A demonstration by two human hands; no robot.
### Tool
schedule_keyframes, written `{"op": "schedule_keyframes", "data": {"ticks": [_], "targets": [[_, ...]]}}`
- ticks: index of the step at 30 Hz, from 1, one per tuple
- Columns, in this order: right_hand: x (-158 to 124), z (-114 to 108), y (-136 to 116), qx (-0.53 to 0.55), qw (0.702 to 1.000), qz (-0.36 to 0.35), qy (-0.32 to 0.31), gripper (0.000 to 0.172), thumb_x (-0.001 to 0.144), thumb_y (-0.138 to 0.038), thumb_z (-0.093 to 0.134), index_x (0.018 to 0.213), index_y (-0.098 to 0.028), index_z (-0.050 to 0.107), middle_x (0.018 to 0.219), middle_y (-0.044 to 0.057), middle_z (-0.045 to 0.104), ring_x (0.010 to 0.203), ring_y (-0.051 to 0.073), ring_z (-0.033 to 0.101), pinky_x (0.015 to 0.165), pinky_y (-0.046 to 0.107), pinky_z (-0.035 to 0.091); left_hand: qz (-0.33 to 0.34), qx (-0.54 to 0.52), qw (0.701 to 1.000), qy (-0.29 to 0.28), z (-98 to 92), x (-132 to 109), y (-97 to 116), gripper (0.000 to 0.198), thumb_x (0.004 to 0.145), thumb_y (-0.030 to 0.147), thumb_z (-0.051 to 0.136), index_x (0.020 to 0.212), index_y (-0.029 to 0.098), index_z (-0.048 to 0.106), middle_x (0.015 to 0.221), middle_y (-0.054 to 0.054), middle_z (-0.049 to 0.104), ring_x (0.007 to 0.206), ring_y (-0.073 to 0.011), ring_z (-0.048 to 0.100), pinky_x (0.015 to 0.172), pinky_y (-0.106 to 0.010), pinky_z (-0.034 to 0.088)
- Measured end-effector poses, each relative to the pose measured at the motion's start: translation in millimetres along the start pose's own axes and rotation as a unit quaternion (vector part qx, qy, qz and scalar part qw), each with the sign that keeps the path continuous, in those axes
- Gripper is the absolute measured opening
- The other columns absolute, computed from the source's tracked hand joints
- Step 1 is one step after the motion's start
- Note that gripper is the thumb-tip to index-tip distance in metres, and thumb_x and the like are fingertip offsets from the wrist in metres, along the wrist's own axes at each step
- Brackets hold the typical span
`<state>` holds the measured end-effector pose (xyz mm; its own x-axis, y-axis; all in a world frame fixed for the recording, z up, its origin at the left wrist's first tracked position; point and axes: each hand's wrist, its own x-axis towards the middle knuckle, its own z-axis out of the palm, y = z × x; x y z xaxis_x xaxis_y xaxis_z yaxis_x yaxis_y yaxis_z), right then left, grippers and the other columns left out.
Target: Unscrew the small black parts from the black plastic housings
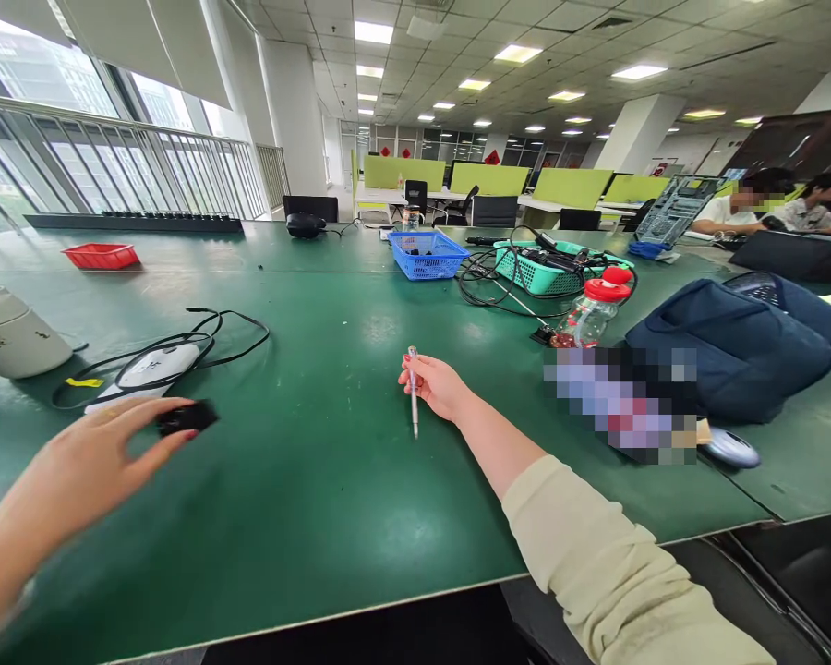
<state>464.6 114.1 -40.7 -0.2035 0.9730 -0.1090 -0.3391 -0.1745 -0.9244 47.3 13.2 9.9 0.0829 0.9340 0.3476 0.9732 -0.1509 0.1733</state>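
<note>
Between the thumb and fingers of my left hand [103, 462] is a small black block-like object [188, 418], blurred, its kind unclear. Just beyond that hand lies a white power bank or similar slab [156, 365] with a black cable [239, 356] looped around it. My right hand [433, 383], at the middle of the green table [305, 517], pinches a slim white pen [414, 397]. The pen stands nearly upright, its tip pointing down toward me.
A cream bottle [14, 332] is at the left, a red tray [102, 256] behind it. Farther back are a blue basket [427, 257] and a green basket [544, 272] of cables. To the right are a red-lidded jar [592, 314], a navy bag [727, 342] and a mouse [732, 448]. Two people sit far right.
</note>
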Motion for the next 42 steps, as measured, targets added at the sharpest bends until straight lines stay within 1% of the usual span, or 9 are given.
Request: {"op": "schedule_keyframes", "data": {"ticks": [5, 8, 11, 15, 22, 26, 32, 38, 42], "targets": [[-1.4, 3.0, -3.2, 0.013, 1.000, -0.005, 0.012, 0.053, 0.055, -0.059, 0.087, 0.063, -0.019, 0.052, 0.055, -0.001, 0.064, 0.042, 0.005, 0.039, 0.043, 0.021, 0.030, 0.149, -0.062, 0.981, -0.103, 9.2, 29.3, 115.7, 0.050, 0.089, 0.063, 0.048, 0.120, 0.029, 0.068, 0.124, -0.004, 0.069, 0.115, -0.0257, 0.062, 0.108, -0.040, 0.047], [-2.8, 2.4, -5.3, 0.030, 0.999, 0.001, 0.015, 0.055, 0.064, -0.064, 0.080, 0.057, -0.020, 0.048, 0.053, 0.000, 0.061, 0.043, 0.006, 0.042, 0.044, 0.022, 0.032, 0.191, -0.065, 0.967, -0.157, 31.8, 52.0, 156.7, 0.040, 0.093, 0.049, 0.050, 0.121, 0.026, 0.067, 0.123, -0.006, 0.070, 0.114, -0.0264, 0.063, 0.104, -0.041, 0.050], [-3.5, 1.5, -6.3, 0.054, 0.998, -0.004, 0.010, 0.057, 0.079, -0.067, 0.066, 0.053, -0.020, 0.046, 0.047, -0.002, 0.050, 0.042, 0.007, 0.039, 0.043, 0.022, 0.031, 0.202, -0.069, 0.963, -0.167, 56.9, 65.5, 177.9, 0.036, 0.094, 0.044, 0.051, 0.119, 0.023, 0.068, 0.121, -0.008, 0.070, 0.110, -0.0274, 0.064, 0.100, -0.041, 0.052], [-4.2, 4.5, -4.4, 0.055, 0.997, -0.028, 0.039, 0.061, 0.081, -0.073, 0.059, 0.054, -0.020, 0.046, 0.040, -0.008, 0.033, 0.036, 0.005, 0.024, 0.038, 0.022, 0.019, 0.203, -0.097, 0.962, -0.156, 86.5, 65.8, 179.8, 0.038, 0.094, 0.041, 0.053, 0.124, 0.021, 0.065, 0.125, -0.010, 0.068, 0.117, -0.0279, 0.061, 0.105, -0.042, 0.050], [-13.9, 17.0, -3.2, 0.035, 0.992, -0.108, 0.058, 0.064, 0.052, -0.070, 0.085, 0.059, -0.021, 0.045, 0.043, -0.011, 0.032, 0.039, 0.003, 0.024, 0.039, 0.020, 0.019, 0.154, -0.175, 0.956, -0.178, 100.5, 67.6, 171.2, 0.048, 0.089, 0.041, 0.063, 0.133, 0.024, 0.061, 0.125, -0.007, 0.069, 0.115, -0.0271, 0.061, 0.105, -0.044, 0.051], [-20.1, 19.1, -3.8, -0.026, 0.985, -0.155, 0.064, 0.059, 0.060, -0.062, 0.086, 0.060, -0.022, 0.043, 0.047, -0.010, 0.035, 0.041, 0.004, 0.025, 0.041, 0.023, 0.019, 0.133, -0.207, 0.949, -0.196, 97.4, 71.4, 169.0, 0.053, 0.083, 0.042, 0.067, 0.133, 0.025, 0.061, 0.123, -0.007, 0.071, 0.111, -0.0273, 0.063, 0.101, -0.044, 0.053], [-33.1, 28.5, -5.0, -0.182, 0.951, -0.241, 0.064, 0.052, 0.072, -0.072, 0.070, 0.060, -0.023, 0.059, 0.051, -0.004, 0.043, 0.048, 0.010, 0.034, 0.048, 0.028, 0.026, 0.124, -0.210, 0.948, -0.202, 91.6, 70.7, 169.6, 0.046, 0.082, 0.040, 0.068, 0.126, 0.026, 0.066, 0.120, -0.006, 0.072, 0.110, -0.0273, 0.064, 0.101, -0.043, 0.052], [-50.8, 38.0, -13.6, -0.279, 0.918, -0.282, 0.008, 0.051, 0.078, -0.067, 0.067, 0.051, -0.023, 0.062, 0.052, 0.000, 0.051, 0.052, 0.013, 0.041, 0.054, 0.031, 0.031, 0.147, -0.217, 0.944, -0.201, 92.3, 70.9, 169.7, 0.033, 0.085, 0.037, 0.066, 0.117, 0.027, 0.070, 0.113, -0.004, 0.074, 0.104, -0.0256, 0.065, 0.096, -0.040, 0.053], [-58.6, 44.0, -10.4, -0.372, 0.866, -0.328, -0.062, 0.044, 0.085, -0.051, 0.065, 0.051, -0.024, 0.059, 0.050, -0.001, 0.048, 0.050, 0.012, 0.039, 0.058, 0.031, 0.033, 0.151, -0.224, 0.942, -0.199, 95.3, 70.2, 168.3, 0.034, 0.087, 0.037, 0.064, 0.119, 0.026, 0.068, 0.118, -0.004, 0.073, 0.109, -0.0260, 0.063, 0.100, -0.042, 0.051]]}}
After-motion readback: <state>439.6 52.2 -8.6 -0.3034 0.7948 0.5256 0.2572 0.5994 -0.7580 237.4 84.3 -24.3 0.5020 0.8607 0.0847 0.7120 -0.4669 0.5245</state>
